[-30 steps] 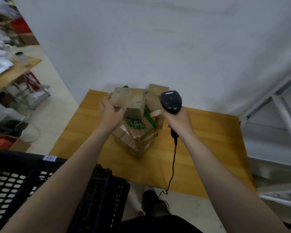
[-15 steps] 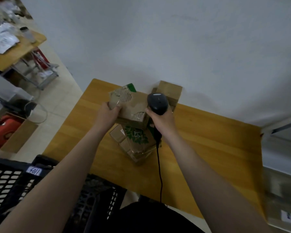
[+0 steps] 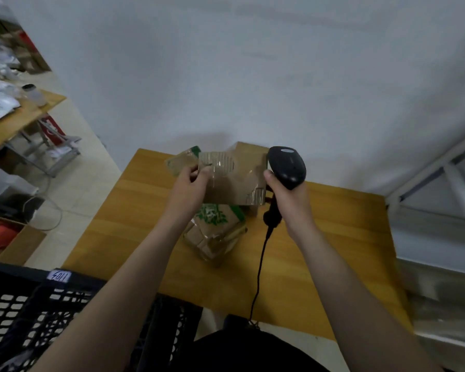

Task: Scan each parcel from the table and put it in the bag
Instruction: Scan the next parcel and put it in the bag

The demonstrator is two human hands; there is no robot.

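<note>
Left hand (image 3: 189, 183) grips the taped cardboard parcel (image 3: 232, 183) by its edge; light, stiff, probably slick. Right hand (image 3: 290, 196) clasps the scanner (image 3: 287, 165).

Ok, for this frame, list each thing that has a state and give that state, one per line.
Left hand: gripping the brown parcel's left edge.
Brown parcel: lifted above the pile, held tilted.
Right hand: closed around the scanner handle.
Scanner: held upright beside the parcel, cord hanging down.
Parcel pile: stacked on the table.
Black crate: near left; contents unclear.
</note>
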